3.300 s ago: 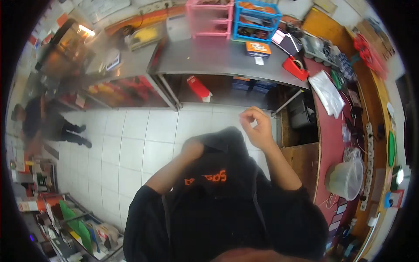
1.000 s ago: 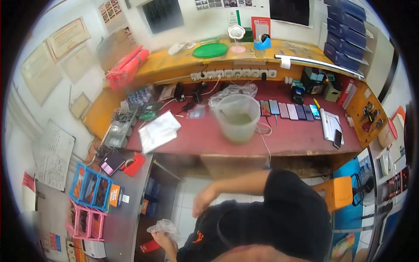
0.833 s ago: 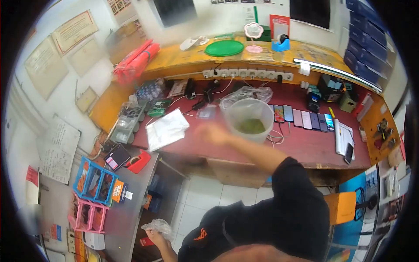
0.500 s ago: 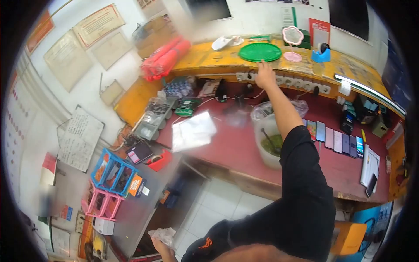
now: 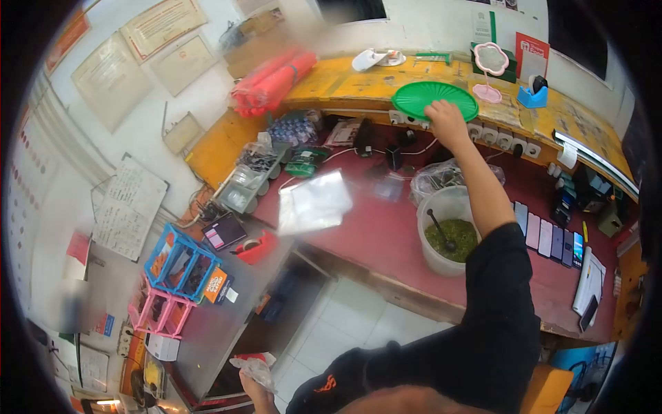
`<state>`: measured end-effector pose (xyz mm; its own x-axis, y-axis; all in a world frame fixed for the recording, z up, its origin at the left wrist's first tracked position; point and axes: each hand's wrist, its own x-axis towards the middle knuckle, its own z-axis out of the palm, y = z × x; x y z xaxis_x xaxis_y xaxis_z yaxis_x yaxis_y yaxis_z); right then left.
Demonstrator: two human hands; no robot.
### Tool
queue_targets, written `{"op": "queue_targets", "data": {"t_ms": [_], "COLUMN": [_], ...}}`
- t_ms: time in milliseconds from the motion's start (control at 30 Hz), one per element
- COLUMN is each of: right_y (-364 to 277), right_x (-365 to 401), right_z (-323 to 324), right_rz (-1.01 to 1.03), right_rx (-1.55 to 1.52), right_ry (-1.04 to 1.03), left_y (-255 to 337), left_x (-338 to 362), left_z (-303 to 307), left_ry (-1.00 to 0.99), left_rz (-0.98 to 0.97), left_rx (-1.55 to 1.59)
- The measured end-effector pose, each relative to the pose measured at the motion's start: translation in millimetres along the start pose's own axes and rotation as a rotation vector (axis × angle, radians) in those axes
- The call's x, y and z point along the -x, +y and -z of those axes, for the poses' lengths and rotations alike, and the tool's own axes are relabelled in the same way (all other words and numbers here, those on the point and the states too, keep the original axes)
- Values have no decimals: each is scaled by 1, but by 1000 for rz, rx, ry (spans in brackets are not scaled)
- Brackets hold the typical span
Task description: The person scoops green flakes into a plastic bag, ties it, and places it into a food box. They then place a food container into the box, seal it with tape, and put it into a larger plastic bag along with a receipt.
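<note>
My right hand (image 5: 447, 123) grips the near edge of a round green lid (image 5: 420, 99), which is held tilted at the front of the yellow shelf. Down at the bottom left, my left hand (image 5: 254, 388) holds a crumpled clear plastic bag (image 5: 256, 370). Below my right forearm stands a translucent bucket (image 5: 432, 254) with a green, leafy-looking content and a black ladle (image 5: 441, 231) in it. A bulky clear bag (image 5: 431, 181) lies behind the bucket. Flat plastic sheets (image 5: 315, 203) rest on the red counter.
Several phones (image 5: 545, 237) lie in a row at the right, beside a notebook (image 5: 588, 279). Red rolls (image 5: 272, 81) and a pink mirror (image 5: 491, 59) sit on the yellow shelf (image 5: 345, 83). Blue (image 5: 181, 265) and pink racks (image 5: 163, 310) stand at the left.
My right hand has closed on the green lid and lifted it off the shelf toward me. The bucket's content shows more fully. The camera view has shifted slightly.
</note>
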<state>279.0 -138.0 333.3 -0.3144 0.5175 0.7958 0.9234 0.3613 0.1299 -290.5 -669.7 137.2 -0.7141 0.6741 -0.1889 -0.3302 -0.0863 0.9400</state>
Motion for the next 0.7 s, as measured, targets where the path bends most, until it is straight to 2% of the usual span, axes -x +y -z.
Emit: {"op": "queue_targets", "data": {"t_ms": [67, 100, 167, 300, 367, 433, 500, 600, 633, 700], "right_y": [-28, -46, -74, -107, -113, -121, -124, -129, -130, -126], "right_x": [29, 47, 94, 180, 215, 239, 246, 241, 241, 238], "right_z": [38, 64, 101, 149, 153, 158, 158, 155, 154, 146], "right_rz": [61, 69, 16, -137, -183, -196, -304, -331, -281, -266], "right_rx": [-45, -108, -120, -140, -105, -94, -136, -123, -150, -159], "right_ry": [51, 93, 27, -16, -133, -263, -497, -598, -621, -644], "left_y": [-16, -14, 0, -17, -20, -24, -18, -17, -14, -9], "left_x": [-16, -14, -1, -24, -25, -39, -22, -13, -7, 2], "left_z": [3, -8, -41, -73, -86, -91, -120, -131, -132, -132], "left_ry": [-29, -42, -52, -4, -191, -725, -269, -298, -294, -207], "left_rz": [40, 59, 94, 229, 205, 252, 165, 136, 127, 130], "left_rx": [206, 205, 63, 162, 98, 337, -49, -74, -57, -116]}}
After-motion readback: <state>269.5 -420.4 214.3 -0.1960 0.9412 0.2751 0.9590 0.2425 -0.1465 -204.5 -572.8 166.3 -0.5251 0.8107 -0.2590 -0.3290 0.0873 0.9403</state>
